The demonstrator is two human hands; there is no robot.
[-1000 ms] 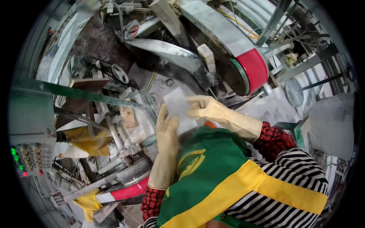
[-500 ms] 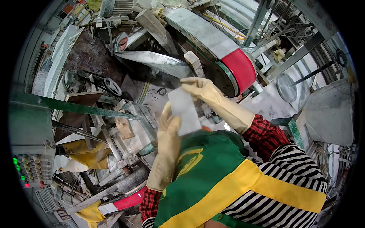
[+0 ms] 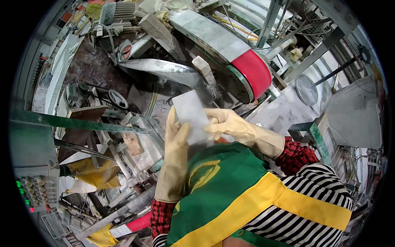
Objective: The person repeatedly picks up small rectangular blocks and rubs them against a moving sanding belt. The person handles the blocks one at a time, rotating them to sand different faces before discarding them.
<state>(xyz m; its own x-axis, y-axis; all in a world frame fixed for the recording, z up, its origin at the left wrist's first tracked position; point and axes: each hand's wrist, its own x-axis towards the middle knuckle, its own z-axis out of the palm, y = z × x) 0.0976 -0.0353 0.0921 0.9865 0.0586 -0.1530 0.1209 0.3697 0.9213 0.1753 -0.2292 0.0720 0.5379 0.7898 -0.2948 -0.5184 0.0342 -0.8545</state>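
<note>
Pale-grey rectangular plate, material unclear, is gripped, seemingly for steadiness, by curled fingers: cream-rubber-gloved left hand at nine o'clock, cream-rubber-gloved right hand at three.

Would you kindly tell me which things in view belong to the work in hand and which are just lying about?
In hand:
pale rectangular slab, held by the gloved left hand
gloved right hand, at the slab's right edge

Apparently just nearby, untouched:
tan wooden block, left of the hands
yellow sheet, farther left
spoked handwheel, upper left
</note>
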